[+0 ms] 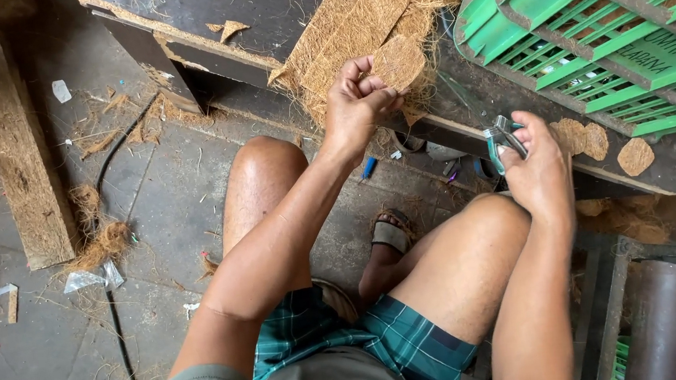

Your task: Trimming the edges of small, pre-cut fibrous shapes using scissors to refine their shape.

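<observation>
**Head view: coir disc pinched in left hand, scissors in right**

Head view, the only one. Left hand (357, 99) pinches a round coir disc (400, 62) between thumb and fingers, held up over the coir fibre sheet (360, 9) that lies on the dark wooden board (249, 5) near its front edge. Right hand (541, 171) is clenched around teal-handled scissors (502, 141), blades closed as far as I can tell, just off the board's front edge. Finished discs (605, 147) lie at the board's right end, below the green plastic crates (616, 22). Person sits, knees up; floor is littered with fibre scraps.

Judgement: trimming looks like the step. Keep the pinch near the disc's edge so the blades have room, turn the disc rather than the scissors, and cut stray fibres flush; fingertips sit close to the rim, so mind them.
</observation>
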